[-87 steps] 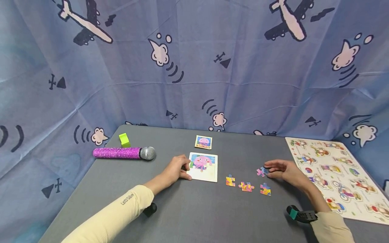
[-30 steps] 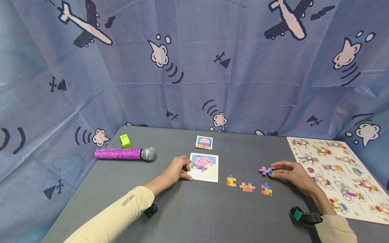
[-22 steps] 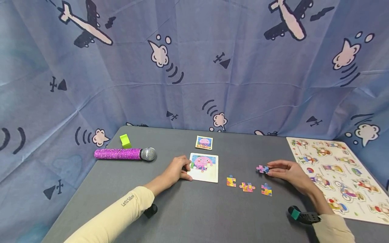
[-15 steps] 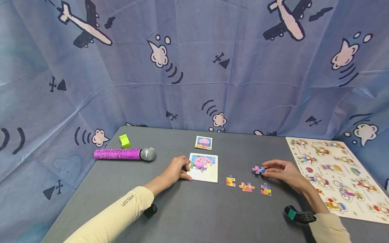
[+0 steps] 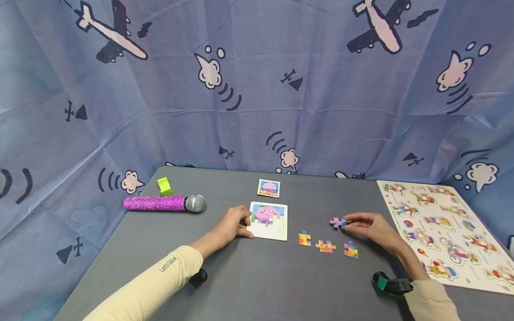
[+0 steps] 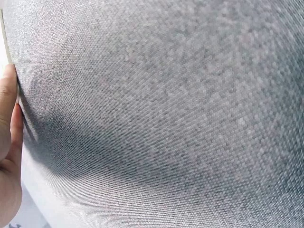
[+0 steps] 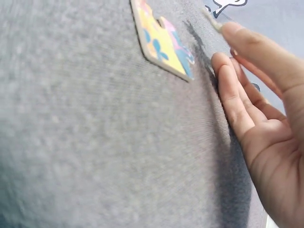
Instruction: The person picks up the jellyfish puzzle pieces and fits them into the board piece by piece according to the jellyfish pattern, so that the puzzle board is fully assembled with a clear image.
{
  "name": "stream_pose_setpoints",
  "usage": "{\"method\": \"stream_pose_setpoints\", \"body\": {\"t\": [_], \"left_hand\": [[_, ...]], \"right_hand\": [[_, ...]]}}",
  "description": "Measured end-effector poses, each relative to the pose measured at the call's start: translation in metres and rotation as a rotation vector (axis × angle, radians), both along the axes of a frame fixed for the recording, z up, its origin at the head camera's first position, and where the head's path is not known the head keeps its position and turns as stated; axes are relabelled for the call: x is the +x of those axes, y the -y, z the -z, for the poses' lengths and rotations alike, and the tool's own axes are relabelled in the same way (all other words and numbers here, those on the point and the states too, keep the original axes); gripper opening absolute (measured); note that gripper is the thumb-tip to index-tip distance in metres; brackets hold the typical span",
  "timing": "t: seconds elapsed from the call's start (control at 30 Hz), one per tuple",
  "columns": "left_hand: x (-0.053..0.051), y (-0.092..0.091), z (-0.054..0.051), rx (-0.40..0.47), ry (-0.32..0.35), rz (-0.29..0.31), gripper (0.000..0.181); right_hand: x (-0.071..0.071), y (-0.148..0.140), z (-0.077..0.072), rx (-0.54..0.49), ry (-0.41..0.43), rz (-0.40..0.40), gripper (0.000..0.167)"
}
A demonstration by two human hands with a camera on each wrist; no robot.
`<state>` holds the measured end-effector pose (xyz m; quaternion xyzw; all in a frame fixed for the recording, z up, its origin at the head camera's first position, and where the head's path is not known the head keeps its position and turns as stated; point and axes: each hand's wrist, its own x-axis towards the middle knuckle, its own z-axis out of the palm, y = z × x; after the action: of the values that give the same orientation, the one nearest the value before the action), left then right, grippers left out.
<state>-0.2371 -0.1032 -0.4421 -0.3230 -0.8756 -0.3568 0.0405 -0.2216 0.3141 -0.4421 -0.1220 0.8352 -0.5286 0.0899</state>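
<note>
The left hand (image 5: 232, 226) grips the left edge of a white square puzzle board (image 5: 277, 232), which shows a partly filled pink octopus picture. In the left wrist view, fingers (image 6: 8, 95) lie at the board's edge. To the right, the right hand (image 5: 373, 228) pinches a pink and blue puzzle piece (image 5: 337, 223) by its right end. Between the hands and slightly nearer lie a yellow piece (image 5: 304, 239), a yellow and pink piece (image 5: 325, 246) and a yellow and blue piece (image 5: 350, 250). This last piece (image 7: 164, 45) also appears beside the right hand (image 7: 266, 104) in the right wrist view.
A small octopus picture card (image 5: 268, 188) lies behind the board. At the left are a glittery purple microphone (image 5: 156, 203) and a green block (image 5: 164, 186). A large illustrated board (image 5: 478, 256) covers the table's right side. A patterned blue curtain (image 5: 249, 89) hangs behind the table.
The right hand has carried the pink and blue piece leftward over the last second, after a small move to the right earlier. The left hand has stayed at the board's edge.
</note>
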Motion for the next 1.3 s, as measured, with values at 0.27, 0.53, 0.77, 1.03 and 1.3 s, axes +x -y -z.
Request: {"method": "stream_pose_setpoints", "body": {"t": [0.27,0.53,0.77,1.03,1.3], "left_hand": [[0.002,-0.001,-0.002,0.006,-0.006,-0.005,0.033],[0.002,-0.001,-0.002,0.014,-0.011,-0.002,0.033],[0.003,-0.001,-0.003,0.031,0.02,-0.007,0.035],[0.003,0.0,-0.003,0.027,0.017,-0.004,0.034],[0.003,0.0,-0.003,0.025,-0.015,0.005,0.033]], "right_hand": [[0.005,0.009,-0.004,-0.028,-0.037,0.046,0.042],[0.004,0.029,-0.002,-0.155,-0.088,-0.013,0.037],[-0.002,0.048,0.002,-0.188,-0.046,-0.007,0.039],[-0.011,0.071,0.004,-0.218,-0.027,0.002,0.038],[-0.017,0.092,0.005,-0.221,-0.034,-0.013,0.038]]}}
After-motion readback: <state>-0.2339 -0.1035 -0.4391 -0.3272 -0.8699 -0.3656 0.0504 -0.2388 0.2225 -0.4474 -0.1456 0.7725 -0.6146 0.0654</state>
